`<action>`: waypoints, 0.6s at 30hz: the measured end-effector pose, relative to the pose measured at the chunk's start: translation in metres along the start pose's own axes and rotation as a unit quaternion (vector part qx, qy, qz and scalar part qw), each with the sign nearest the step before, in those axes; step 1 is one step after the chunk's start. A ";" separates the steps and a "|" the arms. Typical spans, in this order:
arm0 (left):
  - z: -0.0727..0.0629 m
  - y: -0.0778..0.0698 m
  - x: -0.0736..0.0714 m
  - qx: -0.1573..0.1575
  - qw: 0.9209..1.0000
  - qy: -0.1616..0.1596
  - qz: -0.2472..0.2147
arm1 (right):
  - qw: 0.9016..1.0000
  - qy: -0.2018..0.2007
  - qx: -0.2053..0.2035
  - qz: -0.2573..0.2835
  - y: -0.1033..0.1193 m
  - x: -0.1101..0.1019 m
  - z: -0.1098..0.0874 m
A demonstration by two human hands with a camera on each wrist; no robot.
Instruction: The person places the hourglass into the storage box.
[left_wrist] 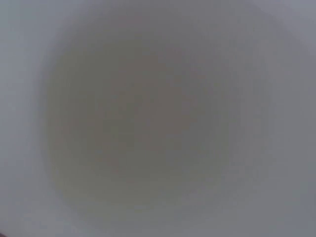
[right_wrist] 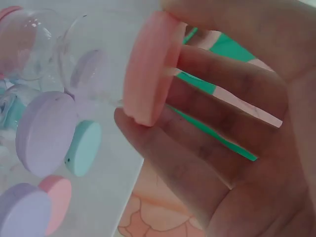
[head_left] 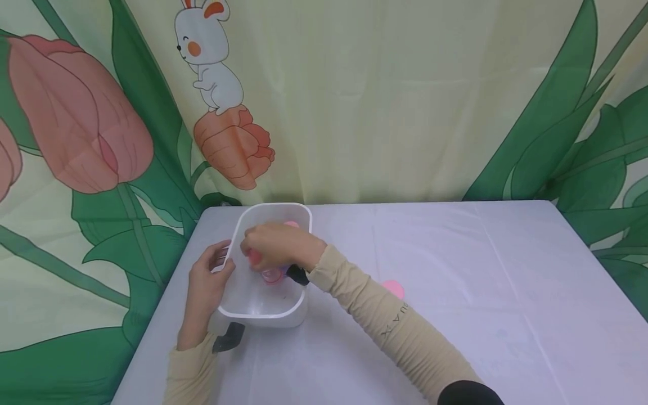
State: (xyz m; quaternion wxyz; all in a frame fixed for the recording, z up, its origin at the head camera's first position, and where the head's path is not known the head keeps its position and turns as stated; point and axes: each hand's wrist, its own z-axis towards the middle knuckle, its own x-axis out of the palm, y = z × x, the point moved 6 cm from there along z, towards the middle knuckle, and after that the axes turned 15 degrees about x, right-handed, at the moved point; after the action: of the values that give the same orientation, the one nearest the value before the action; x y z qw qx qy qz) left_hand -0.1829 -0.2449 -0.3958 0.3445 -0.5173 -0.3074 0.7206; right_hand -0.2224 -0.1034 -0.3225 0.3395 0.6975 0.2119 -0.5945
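Note:
A white, round-cornered plastic bin (head_left: 260,316) stands on the left part of the table. My left hand (head_left: 205,278) grips its left wall, thumb at the rim and fingers on the outer side. Inside the bin, my right hand (head_left: 275,244) pinches a pink round lid (right_wrist: 150,69) between thumb and finger. A clear jar (right_wrist: 94,59) lies against that lid; whether they are joined I cannot tell. Beside them in the right wrist view are lavender lids (right_wrist: 47,133), a teal lid (right_wrist: 83,148) and another pink lid (right_wrist: 58,200). Only a grey blur fills the left wrist view.
A pink round piece (head_left: 393,289) lies on the white-covered table (head_left: 481,281), partly behind the right sleeve (head_left: 385,309). Behind the table hangs a printed curtain (head_left: 379,101). Black wrist cameras (head_left: 229,337) sit close to the bin.

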 end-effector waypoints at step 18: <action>0.001 -0.001 0.000 0.002 1.000 0.002 0.006 | 0.999 0.046 0.021 -0.007 0.002 0.022 0.012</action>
State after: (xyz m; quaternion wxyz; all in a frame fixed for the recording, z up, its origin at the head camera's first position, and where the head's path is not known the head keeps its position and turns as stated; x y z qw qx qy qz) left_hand -0.1834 -0.2438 -0.3946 0.3419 -0.5200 -0.3025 0.7219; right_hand -0.2246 -0.1160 -0.3436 0.3102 0.7293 0.2198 -0.5689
